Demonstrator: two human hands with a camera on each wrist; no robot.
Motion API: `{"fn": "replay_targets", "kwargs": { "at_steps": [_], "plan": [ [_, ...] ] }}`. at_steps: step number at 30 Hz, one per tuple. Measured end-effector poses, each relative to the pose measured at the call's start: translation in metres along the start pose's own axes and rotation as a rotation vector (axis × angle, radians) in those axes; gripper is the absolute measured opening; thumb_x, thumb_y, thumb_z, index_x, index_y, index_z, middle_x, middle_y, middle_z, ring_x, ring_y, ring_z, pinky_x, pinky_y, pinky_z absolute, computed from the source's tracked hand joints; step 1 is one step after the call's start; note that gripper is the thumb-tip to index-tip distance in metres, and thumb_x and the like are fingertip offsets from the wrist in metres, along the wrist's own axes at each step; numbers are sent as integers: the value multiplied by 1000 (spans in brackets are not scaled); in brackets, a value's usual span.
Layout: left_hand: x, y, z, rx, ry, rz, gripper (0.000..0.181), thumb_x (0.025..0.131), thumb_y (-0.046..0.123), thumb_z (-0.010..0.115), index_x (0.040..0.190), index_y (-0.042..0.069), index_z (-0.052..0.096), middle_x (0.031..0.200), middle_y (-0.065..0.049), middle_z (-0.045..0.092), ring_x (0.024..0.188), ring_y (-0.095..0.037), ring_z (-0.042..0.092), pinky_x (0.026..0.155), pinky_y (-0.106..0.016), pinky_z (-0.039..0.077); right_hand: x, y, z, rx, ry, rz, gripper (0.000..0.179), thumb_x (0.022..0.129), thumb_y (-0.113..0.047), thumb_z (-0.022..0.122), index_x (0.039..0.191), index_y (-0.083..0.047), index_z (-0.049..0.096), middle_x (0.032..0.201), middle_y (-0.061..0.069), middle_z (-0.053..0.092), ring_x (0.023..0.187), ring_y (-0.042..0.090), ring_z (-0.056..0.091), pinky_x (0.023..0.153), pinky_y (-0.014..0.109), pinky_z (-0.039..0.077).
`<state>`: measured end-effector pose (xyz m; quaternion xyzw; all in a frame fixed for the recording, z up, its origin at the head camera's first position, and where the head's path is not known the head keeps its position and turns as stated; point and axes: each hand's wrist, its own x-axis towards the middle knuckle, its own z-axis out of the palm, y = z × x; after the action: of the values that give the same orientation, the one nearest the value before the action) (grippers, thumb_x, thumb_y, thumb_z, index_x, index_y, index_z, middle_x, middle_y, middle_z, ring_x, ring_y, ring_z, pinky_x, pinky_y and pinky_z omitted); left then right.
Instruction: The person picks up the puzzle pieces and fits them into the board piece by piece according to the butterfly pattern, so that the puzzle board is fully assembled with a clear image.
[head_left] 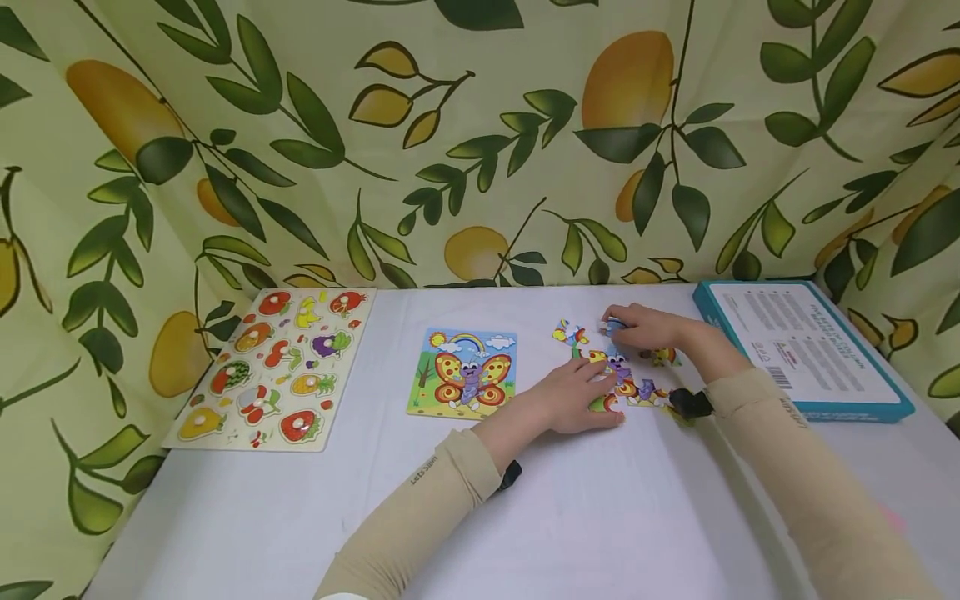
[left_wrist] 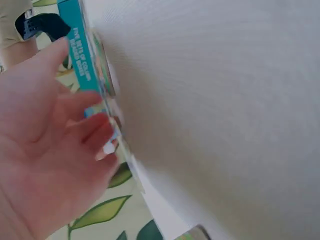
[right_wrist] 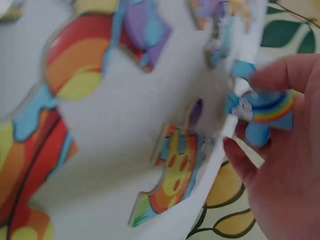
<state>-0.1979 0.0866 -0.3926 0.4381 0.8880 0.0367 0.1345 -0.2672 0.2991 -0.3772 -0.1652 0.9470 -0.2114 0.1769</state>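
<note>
My right hand (head_left: 647, 329) pinches a blue jigsaw piece (right_wrist: 272, 107) with a rainbow on it, between thumb and fingers. A yellow-and-red jigsaw piece (right_wrist: 176, 170) lies below that hand in the right wrist view. My left hand (head_left: 573, 400) is spread low over the near left side of a group of butterfly jigsaw pieces (head_left: 643, 392), partly hiding them. Its fingers are loosely bent in the left wrist view, with nothing gripped. Another loose piece (head_left: 570, 331) lies beyond the left hand.
Left of the pieces lies a square butterfly picture (head_left: 471, 379) with a sun, tree and rainbow. A fruit knob puzzle board (head_left: 243, 427) is at the far left. On the right lies a teal-edged box (head_left: 817, 333). A patterned curtain (head_left: 525, 183) hangs behind the table.
</note>
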Motion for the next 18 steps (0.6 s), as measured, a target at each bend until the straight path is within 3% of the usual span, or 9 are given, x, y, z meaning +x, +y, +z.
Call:
{"fn": "replay_targets", "kwargs": {
  "at_steps": [1,3,6,8,9,11,15,18],
  "plan": [
    [2,0,-1,-25,30,-10,66,99,58,39,153,19,36,159,-3,25,145,-20,21,116,-30,19,1,0,1,-9,6,9,28,95,-14,48,121,-6,54,113,19,53,97,32,48,80,49,43],
    [8,-2,-3,-70,114,-88,62,101,52,42,149,14,42,155,-7,33,142,-21,29,114,-31,27,5,1,2,-32,48,2,29,90,-12,48,117,-5,56,112,18,55,99,33,46,81,51,42],
    [20,-6,-8,-126,207,-271,59,102,47,43,147,9,42,149,-9,38,137,-22,36,107,-32,38,10,1,6,-90,158,-25,26,86,-8,50,110,-3,57,108,14,59,101,33,44,85,54,38],
    [27,-10,-11,-112,190,-381,60,103,45,40,150,9,37,152,-9,36,138,-23,35,106,-33,39,10,2,9,-81,199,-23,26,85,-7,52,110,-2,55,106,15,58,98,34,45,84,54,39],
    [30,-13,-11,-89,152,-400,60,103,46,38,152,10,34,154,-9,34,140,-23,33,108,-32,37,11,3,10,-77,215,-33,26,85,-6,52,111,0,55,106,16,59,99,35,47,85,55,40],
    [35,-21,-12,-60,71,-386,61,104,46,35,154,12,28,158,-7,27,144,-22,25,112,-31,31,11,4,12,-55,233,-52,28,87,-4,52,114,3,54,108,20,58,102,37,49,89,56,40],
    [34,-41,-15,-64,-21,-241,56,106,40,34,155,15,26,162,-8,17,148,-21,14,116,-30,19,4,5,9,-53,186,-79,41,89,-4,51,128,7,54,130,30,49,121,46,43,102,62,33],
    [27,-57,-21,-126,-55,-161,52,107,35,34,155,17,28,162,-6,15,149,-19,10,118,-30,13,-10,8,-2,-35,155,-12,47,89,-9,56,134,6,52,136,32,44,125,49,39,102,65,32]
  ]
}}
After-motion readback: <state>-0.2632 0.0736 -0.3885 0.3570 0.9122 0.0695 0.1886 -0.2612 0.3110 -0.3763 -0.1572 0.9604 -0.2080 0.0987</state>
